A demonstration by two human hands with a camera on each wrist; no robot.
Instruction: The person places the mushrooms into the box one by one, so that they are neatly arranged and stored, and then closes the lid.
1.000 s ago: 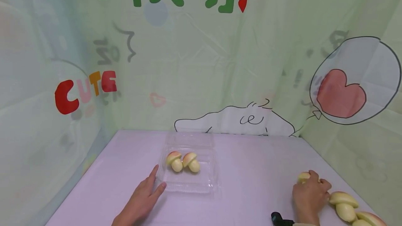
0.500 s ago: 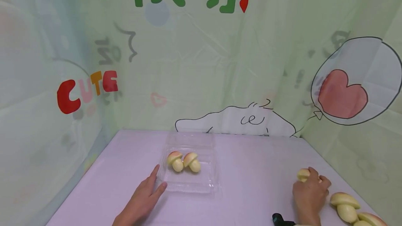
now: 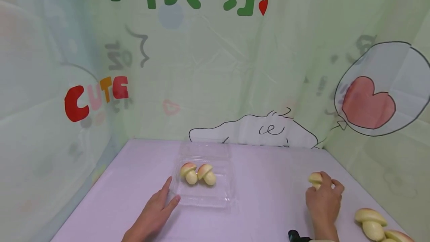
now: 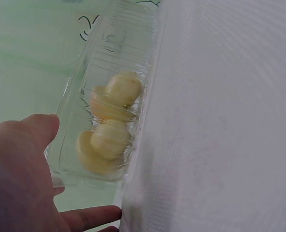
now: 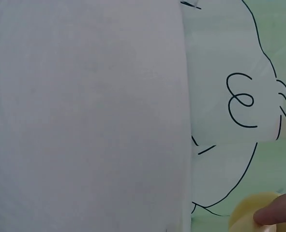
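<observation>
My right hand [image 3: 324, 199] grips a cream mushroom-shaped piece [image 3: 315, 179] above the right side of the table; in the right wrist view only one finger and part of that mushroom-shaped piece [image 5: 254, 212] show at the bottom corner. At the near left corner of a clear plastic box [image 3: 220, 193], my left hand [image 3: 152, 212] rests with fingers straight and thumb apart. Inside the box lie two mushroom-shaped pieces with pinkish caps, a left one [image 3: 189, 173] and a right one [image 3: 207, 175]. The left wrist view shows the box wall [image 4: 67, 140] beside the left hand [image 4: 22, 169].
More mushroom-shaped pieces [image 3: 371, 223] lie at the table's right front corner. A black object [image 3: 295, 235] shows by the right wrist. The box's clear lid [image 3: 205, 149] stands open toward the back. Printed curtains [image 3: 215, 66] enclose the pale table [image 3: 268, 197] on three sides.
My right hand has lifted the mushroom-shaped piece away from the others, moving a little up and left. The left hand keeps its place at the box.
</observation>
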